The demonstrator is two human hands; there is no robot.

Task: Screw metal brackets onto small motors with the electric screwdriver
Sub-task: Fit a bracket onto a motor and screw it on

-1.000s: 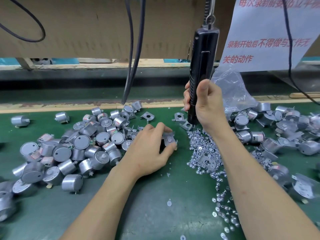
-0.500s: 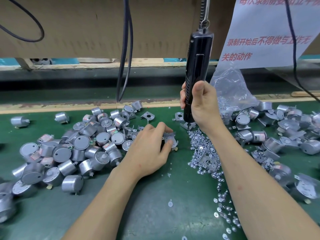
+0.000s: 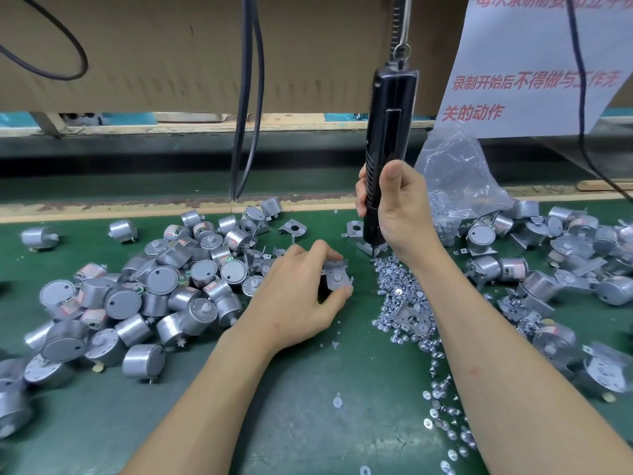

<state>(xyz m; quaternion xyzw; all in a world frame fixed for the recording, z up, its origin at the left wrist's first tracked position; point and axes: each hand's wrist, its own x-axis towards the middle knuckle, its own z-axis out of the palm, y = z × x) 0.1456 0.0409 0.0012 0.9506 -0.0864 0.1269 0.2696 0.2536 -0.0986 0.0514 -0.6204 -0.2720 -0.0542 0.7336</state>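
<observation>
- The left hand (image 3: pixel 301 296) rests palm-down on the green work mat (image 3: pixel 308 423), fingers and thumb curled round a small silver cylindrical motor (image 3: pixel 325 289), which is mostly hidden under the fingers.
- A flat silver metal bracket (image 3: pixel 337 277) lies on top of that motor at the fingertips, exposed on the thumb side.
- The right hand (image 3: pixel 400 207) is closed round the lower body of the black electric screwdriver (image 3: pixel 390 132), thumb up along the housing. The tool stands near upright.
- The screwdriver's lower end is beyond and to the right of the left hand, apart from the held bracket.
- A heap of silver screws (image 3: pixel 400 296) lies between the two forearms.
- A pile of bare silver motors (image 3: pixel 154 293) lies left of the left hand.
- Bracketed motors (image 3: pixel 548 262) lie right of the right hand.
</observation>
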